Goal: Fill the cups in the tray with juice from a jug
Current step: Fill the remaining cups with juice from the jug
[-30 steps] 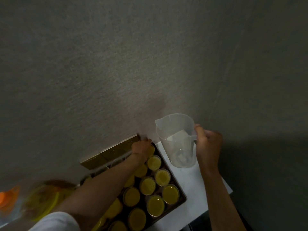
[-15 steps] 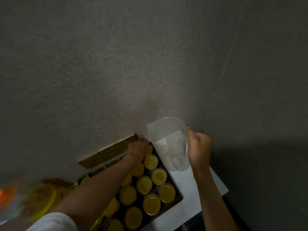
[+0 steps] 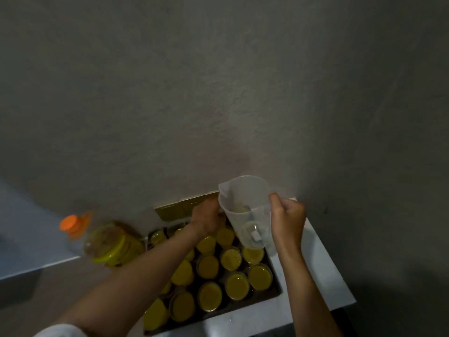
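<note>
The right hand [image 3: 286, 221] grips the handle of the nearly empty jug [image 3: 246, 210], held above the tray's [image 3: 275, 291] far corner. The left hand [image 3: 206, 218] curls over a far cup there; the tray's cups [image 3: 237, 287] hold yellow juice.

Bare forearms; a white sleeve [image 3: 59, 330] shows on the left arm.

One jug [image 3: 246, 210], one tray [image 3: 273, 296], one bottle [image 3: 107, 242] with an orange cap, two hands: left [image 3: 206, 221] and right [image 3: 288, 218]. About sixteen cups [image 3: 237, 287] of yellow juice show in the tray; the left arm hides some, so the full count cannot be told.
</note>
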Motion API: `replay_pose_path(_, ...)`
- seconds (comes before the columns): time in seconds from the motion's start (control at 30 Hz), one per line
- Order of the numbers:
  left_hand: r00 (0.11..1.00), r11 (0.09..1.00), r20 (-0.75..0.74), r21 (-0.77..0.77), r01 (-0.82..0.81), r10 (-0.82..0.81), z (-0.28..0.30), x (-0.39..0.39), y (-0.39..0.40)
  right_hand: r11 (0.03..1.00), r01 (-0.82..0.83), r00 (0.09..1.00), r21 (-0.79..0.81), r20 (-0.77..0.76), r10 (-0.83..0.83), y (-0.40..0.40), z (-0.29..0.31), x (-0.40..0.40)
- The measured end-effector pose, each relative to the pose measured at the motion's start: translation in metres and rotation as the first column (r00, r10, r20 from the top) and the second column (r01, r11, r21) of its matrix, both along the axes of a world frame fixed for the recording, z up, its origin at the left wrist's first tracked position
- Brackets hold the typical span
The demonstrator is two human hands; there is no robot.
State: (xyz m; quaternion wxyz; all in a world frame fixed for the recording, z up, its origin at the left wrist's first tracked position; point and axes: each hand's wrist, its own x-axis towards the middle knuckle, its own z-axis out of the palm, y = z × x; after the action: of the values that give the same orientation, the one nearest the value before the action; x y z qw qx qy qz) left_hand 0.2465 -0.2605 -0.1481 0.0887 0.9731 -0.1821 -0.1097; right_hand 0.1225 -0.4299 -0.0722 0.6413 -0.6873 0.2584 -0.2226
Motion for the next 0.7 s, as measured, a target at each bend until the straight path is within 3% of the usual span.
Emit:
replay_pose_path(0.17, 0.99, 0.96, 0.031, -0.252, -0.125, 0.137, 0.007, -0.025, 0.046, 0.995, -0.102, 0.995, -0.016, -0.006, 0.102, 0.033, -0.004, 0.002)
replay_pose_path(0.33, 0.972, 0.809, 0.014, -0.557, -0.187, 0.234, 0.013, -0.056, 0.097, 0.98, -0.2, 0.98, -0.003, 0.009, 0.2, 0.076, -0.003, 0.004)
replay_pose_path(0.5, 0.937, 0.709, 0.074, -0.674, -0.205, 0.341, 0.021, -0.083, 0.14, 0.952, -0.305, 0.952, 0.032, 0.031, 0.304, 0.122, -0.005, 0.003)
replay_pose_path(0.7, 0.894, 0.595, 0.02, -0.752, -0.282, 0.448, 0.029, -0.114, 0.195, 0.905, -0.422, 0.904, 0.052, -0.049, 0.425, 0.18, -0.007, 0.001)
